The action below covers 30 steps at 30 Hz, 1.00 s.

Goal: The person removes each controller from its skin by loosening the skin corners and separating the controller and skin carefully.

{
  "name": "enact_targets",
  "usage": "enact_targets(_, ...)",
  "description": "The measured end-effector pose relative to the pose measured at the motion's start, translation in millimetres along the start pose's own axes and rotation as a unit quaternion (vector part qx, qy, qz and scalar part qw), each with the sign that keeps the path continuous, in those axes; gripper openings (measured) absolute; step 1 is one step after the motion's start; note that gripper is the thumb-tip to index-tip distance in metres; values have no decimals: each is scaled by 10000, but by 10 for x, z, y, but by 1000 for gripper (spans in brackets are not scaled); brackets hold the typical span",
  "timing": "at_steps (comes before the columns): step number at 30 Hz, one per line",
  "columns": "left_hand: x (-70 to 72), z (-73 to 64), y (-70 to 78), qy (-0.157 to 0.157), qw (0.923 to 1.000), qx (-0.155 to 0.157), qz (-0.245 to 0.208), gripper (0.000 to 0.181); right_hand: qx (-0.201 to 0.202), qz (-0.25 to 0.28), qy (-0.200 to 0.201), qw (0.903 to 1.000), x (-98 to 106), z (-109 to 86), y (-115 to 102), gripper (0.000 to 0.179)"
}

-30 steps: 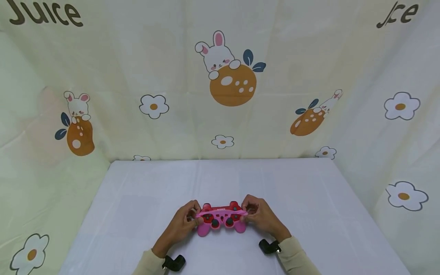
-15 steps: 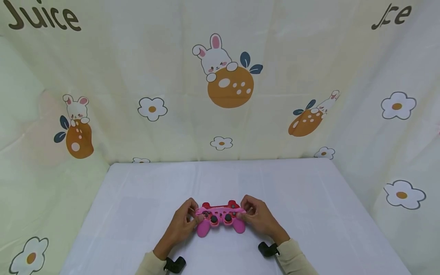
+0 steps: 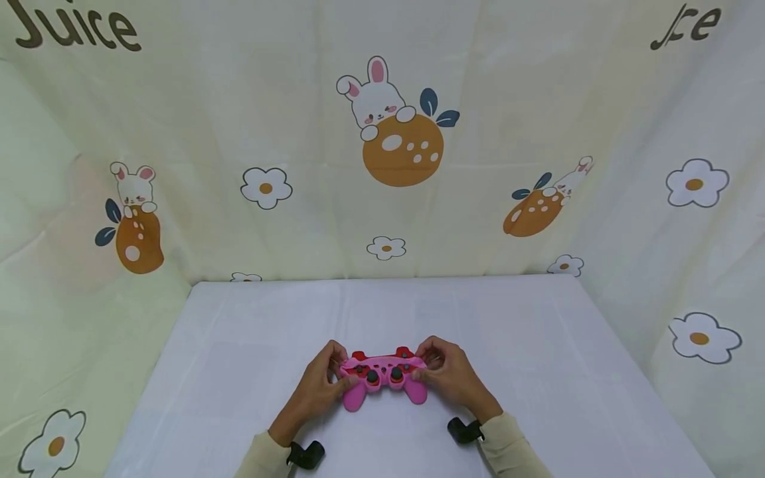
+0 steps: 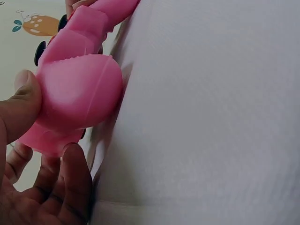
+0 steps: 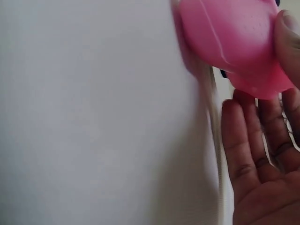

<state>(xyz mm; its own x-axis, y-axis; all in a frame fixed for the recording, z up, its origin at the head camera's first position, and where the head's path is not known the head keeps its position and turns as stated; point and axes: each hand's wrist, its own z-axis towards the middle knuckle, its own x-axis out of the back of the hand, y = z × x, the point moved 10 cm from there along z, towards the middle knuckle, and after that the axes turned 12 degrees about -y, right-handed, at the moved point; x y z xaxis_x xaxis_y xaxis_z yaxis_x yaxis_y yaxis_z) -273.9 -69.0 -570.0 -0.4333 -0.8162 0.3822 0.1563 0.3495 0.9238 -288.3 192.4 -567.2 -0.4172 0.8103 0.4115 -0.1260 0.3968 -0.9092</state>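
Observation:
A red game controller (image 3: 403, 352) with black thumbsticks lies in a pink rubbery sleeve (image 3: 355, 397), low in the middle of the head view. Pink covers both grips and most of the face; red shows along the top edge and around the buttons. My left hand (image 3: 317, 385) pinches the sleeve's left side, its thumb (image 4: 26, 103) on the face and fingertips at the edge in the left wrist view. On the right side, my right hand (image 3: 455, 377) pinches the sleeve between thumb and fingers. The controller's underside is partly hidden.
A white cloth covers the table (image 3: 269, 325). Behind it and at both sides hangs a cream curtain (image 3: 478, 219) printed with rabbits, oranges and flowers. Black wrist cameras (image 3: 306, 455) sit on both wrists beside beige sleeves.
The sleeve's upper edge has moved up over the controller's face, covering the lettering and more of the red. Both hands have stayed at the sides, with only small shifts.

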Motion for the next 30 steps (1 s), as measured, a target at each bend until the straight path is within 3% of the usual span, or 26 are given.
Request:
enact_targets(10, 29, -12, 85, 244, 9978, -472, 396, 31, 181, -203, -320, 9991, -8, 55, 8, 27)
enact_targets(20, 15, -13, 63, 311, 9979, -243, 511, 29, 533, -421, -351, 9971, -43, 21, -46, 24)
enact_targets(26, 15, -43, 10, 334, 9966, -4, 759, 35, 67, -314, -385, 9987, -73, -14, 36, 39)
enact_targets(30, -17, -62, -19, 272, 9978, 62, 596, 57, -168, -286, -565, 9978, -127, -59, 65, 64)
